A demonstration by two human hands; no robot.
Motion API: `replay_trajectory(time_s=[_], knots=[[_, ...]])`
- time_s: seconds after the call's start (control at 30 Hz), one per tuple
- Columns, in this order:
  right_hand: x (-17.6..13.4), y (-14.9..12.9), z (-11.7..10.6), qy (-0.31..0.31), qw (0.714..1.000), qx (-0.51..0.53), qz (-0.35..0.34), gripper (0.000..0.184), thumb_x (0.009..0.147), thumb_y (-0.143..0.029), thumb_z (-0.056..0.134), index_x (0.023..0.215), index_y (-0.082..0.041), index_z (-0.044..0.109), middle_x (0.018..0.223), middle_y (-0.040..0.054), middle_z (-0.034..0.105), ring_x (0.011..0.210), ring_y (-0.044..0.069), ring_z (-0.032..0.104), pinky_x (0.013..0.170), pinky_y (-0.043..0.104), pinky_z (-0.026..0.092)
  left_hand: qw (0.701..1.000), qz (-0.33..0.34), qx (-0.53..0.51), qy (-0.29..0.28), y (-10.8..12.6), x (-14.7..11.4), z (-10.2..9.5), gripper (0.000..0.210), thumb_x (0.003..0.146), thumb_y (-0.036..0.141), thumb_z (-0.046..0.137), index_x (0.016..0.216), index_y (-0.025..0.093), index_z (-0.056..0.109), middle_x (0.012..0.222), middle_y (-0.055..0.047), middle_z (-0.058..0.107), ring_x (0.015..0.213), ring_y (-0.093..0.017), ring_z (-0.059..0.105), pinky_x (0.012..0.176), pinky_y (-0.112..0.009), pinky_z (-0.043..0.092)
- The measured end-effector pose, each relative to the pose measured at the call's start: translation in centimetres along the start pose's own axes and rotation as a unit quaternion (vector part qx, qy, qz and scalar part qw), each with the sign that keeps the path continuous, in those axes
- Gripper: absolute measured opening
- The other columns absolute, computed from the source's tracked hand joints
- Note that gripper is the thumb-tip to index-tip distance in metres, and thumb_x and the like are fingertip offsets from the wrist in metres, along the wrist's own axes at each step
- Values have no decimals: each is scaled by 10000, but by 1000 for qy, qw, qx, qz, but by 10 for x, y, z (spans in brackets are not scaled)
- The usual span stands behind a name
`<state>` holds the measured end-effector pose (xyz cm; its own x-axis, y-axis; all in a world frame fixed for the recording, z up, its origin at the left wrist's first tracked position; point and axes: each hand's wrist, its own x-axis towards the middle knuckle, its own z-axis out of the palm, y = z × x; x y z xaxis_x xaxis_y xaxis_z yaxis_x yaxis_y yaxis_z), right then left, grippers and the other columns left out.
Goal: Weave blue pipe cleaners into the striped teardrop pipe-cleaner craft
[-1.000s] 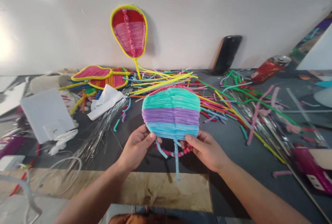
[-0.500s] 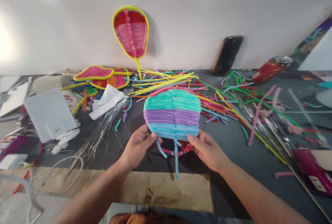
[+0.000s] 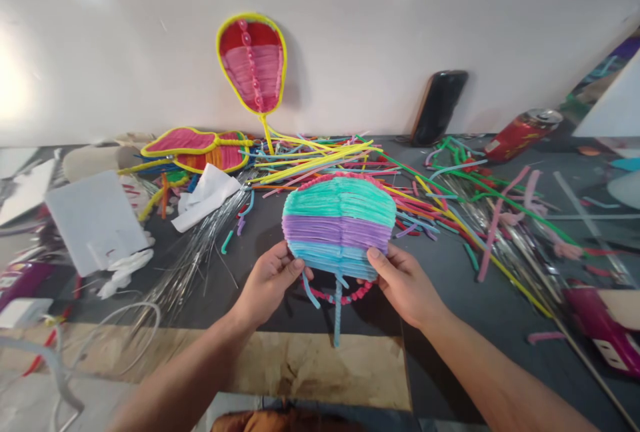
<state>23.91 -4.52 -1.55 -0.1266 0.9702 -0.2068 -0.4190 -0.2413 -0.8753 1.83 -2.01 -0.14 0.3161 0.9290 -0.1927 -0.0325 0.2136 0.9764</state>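
Observation:
Between my two hands is a rounded pipe-cleaner fan [image 3: 340, 225] banded in teal, purple and light blue, with a twisted blue stem [image 3: 337, 315] hanging from its lower middle. My left hand [image 3: 270, 279] pinches its lower left edge, thumb in front and fingers behind. My right hand [image 3: 403, 279] grips the lower right edge in the same way, its thumb lying on the blue and purple rows. A pink wavy edging [image 3: 355, 295] shows below the fan and along its top. A loose light-blue end [image 3: 311, 291] dangles beside my left fingers.
A yellow-rimmed pink and red fan [image 3: 253, 65] stands against the white wall. Loose pipe cleaners [image 3: 320, 162] lie across the dark table. A phone [image 3: 440, 109] leans at the back, near a tilted red can [image 3: 523, 135]. White paper [image 3: 95, 222] and a cable [image 3: 157, 325] are at left.
The banded fan has shifted slightly right and tilted, its right side lower. My right thumb now sits higher on its face. My left hand has barely moved.

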Motion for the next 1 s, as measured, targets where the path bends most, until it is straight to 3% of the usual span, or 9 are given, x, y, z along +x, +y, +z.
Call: replay_trajectory(time_s=[0.2, 0.33, 0.47, 0.53, 0.6, 0.67, 0.77, 0.87, 1.0], knots=[[-1, 4, -4, -3, 1000, -14, -9, 247, 860, -386, 605, 1030, -216, 661, 821, 23, 678, 659, 134, 569, 647, 295, 470, 1000, -10, -22, -18, 1, 1, 0, 214, 818, 334, 643, 888, 137, 596, 704, -31, 652, 670, -136, 569, 646, -242, 429], [0, 4, -4, -20, 999, -30, 0, 275, 878, -396, 572, 1082, -223, 634, 924, 42, 686, 732, 163, 609, 689, 326, 490, 998, -18, -62, -11, 0, -2, 2, 192, 810, 316, 658, 871, 146, 594, 662, -11, 643, 623, -113, 555, 616, -223, 421], [6, 0, -13, 58, 989, -120, -61, 378, 876, -421, 552, 1216, -257, 530, 1171, 73, 612, 952, 207, 607, 775, 363, 507, 994, -45, -100, 7, 2, -3, 5, 238, 774, 327, 701, 897, 141, 617, 712, -32, 685, 679, -119, 600, 661, -218, 444], [6, -3, -19, 125, 954, -226, -153, 412, 868, -407, 560, 1250, -270, 488, 1277, 82, 531, 1078, 228, 554, 842, 394, 491, 991, -46, -122, 15, 2, -4, 7, 258, 758, 332, 718, 904, 144, 620, 723, -36, 697, 711, -127, 619, 686, -219, 453], [3, -8, -21, 143, 889, -355, -254, 382, 866, -355, 562, 1231, -262, 498, 1277, 91, 511, 1138, 246, 499, 900, 430, 450, 990, -44, -136, 17, 1, -4, 10, 250, 760, 330, 718, 897, 148, 616, 733, -38, 706, 721, -129, 628, 693, -220, 459], [-4, -12, -16, 93, 824, -456, -323, 317, 863, -300, 561, 1173, -241, 536, 1157, 94, 576, 1095, 253, 493, 900, 441, 424, 989, -46, -140, 9, -1, -5, 12, 241, 775, 324, 704, 910, 145, 613, 760, -47, 714, 719, -128, 632, 690, -221, 465], [-15, -14, 1, -26, 760, -532, -372, 315, 808, -314, 647, 1096, -212, 573, 961, 76, 657, 955, 248, 512, 841, 424, 417, 988, -53, -143, -14, -5, -5, 17, 244, 796, 317, 683, 947, 139, 610, 791, -59, 722, 714, -130, 640, 692, -230, 479], [-20, -8, 17, -58, 724, -567, -389, 238, 787, -298, 696, 987, -204, 608, 841, 34, 700, 851, 218, 535, 819, 413, 371, 986, -65, -149, -22, -8, -6, 20, 252, 796, 313, 682, 956, 134, 603, 806, -64, 727, 710, -132, 648, 702, -242, 496], [-19, -2, 23, -42, 718, -571, -396, 24, 844, -184, 631, 848, -205, 620, 723, -15, 704, 758, 170, 550, 809, 393, 331, 985, -90, -145, -23, -8, -6, 22, 307, 761, 316, 715, 971, 131, 590, 798, -68, 731, 670, -131, 651, 671, -248, 507]])
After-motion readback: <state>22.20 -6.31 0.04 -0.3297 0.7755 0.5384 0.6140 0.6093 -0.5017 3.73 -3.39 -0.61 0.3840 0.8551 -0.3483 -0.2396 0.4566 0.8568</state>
